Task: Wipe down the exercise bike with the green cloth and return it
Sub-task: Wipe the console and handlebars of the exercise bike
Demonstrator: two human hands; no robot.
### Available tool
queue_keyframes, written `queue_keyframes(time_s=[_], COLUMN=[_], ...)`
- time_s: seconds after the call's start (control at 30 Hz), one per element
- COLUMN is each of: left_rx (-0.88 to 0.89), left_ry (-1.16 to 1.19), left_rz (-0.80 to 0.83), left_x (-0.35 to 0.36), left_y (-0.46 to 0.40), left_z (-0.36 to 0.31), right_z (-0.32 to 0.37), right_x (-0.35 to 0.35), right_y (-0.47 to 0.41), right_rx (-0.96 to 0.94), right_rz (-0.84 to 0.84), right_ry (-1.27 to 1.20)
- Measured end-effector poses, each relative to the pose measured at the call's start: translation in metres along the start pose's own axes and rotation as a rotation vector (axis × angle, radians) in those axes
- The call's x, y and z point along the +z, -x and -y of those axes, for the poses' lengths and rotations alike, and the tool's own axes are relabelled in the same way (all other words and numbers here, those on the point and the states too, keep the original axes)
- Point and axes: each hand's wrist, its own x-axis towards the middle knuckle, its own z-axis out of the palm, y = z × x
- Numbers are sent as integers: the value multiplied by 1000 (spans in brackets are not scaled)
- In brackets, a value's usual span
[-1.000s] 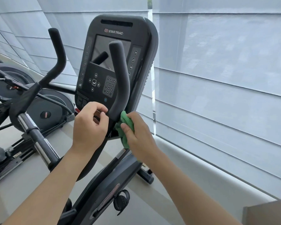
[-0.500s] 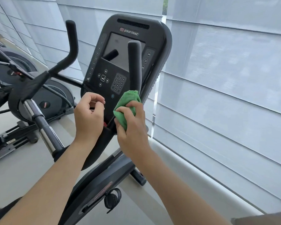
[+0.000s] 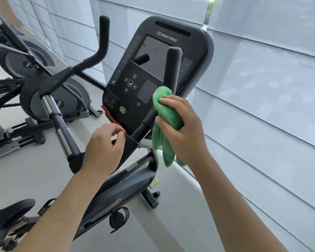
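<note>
The exercise bike's black console (image 3: 135,99) stands in the middle, between a left handlebar (image 3: 103,37) and a right handlebar (image 3: 174,66). My right hand (image 3: 184,130) grips the bunched green cloth (image 3: 164,110) just right of the right handlebar's lower part, near the keypad. The cloth's loose ends hang below my fist. My left hand (image 3: 104,148) hovers at the console's lower left corner, by a red strip. Its fingers are curled and I see nothing in them.
Another gym machine (image 3: 44,88) stands to the left on the pale floor. Window blinds (image 3: 262,106) fill the right side, above a low ledge. The bike's saddle (image 3: 7,211) is at the bottom left, and a pedal (image 3: 118,219) hangs below the frame.
My right hand slid the cloth up from the base of the right handlebar, and the cloth's tail now hangs loose. My left hand sits a little lower under the console.
</note>
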Motion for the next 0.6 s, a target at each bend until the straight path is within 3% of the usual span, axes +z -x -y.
queue_keyframes(time_s=[0.13, 0.2, 0.3, 0.43, 0.6], left_rx=[-11, -10, -53, -86, -94], left_ry=[-117, -129, -114, -101, -62], left_rz=[16, -11, -54, -84, -104], left_x=[-24, -30, -28, -25, -25], left_y=[21, 27, 29, 29, 31], left_z=[28, 35, 35, 36, 34], right_z=[-19, -27, -23, -8, -6], right_x=[27, 51, 71, 92, 100], right_y=[-36, -36, -36, -7, 16], right_rx=[-209, -321, -314, -305, -295], right_rz=[113, 89, 3, 190, 169], right_ry=[377, 527, 481, 401, 351])
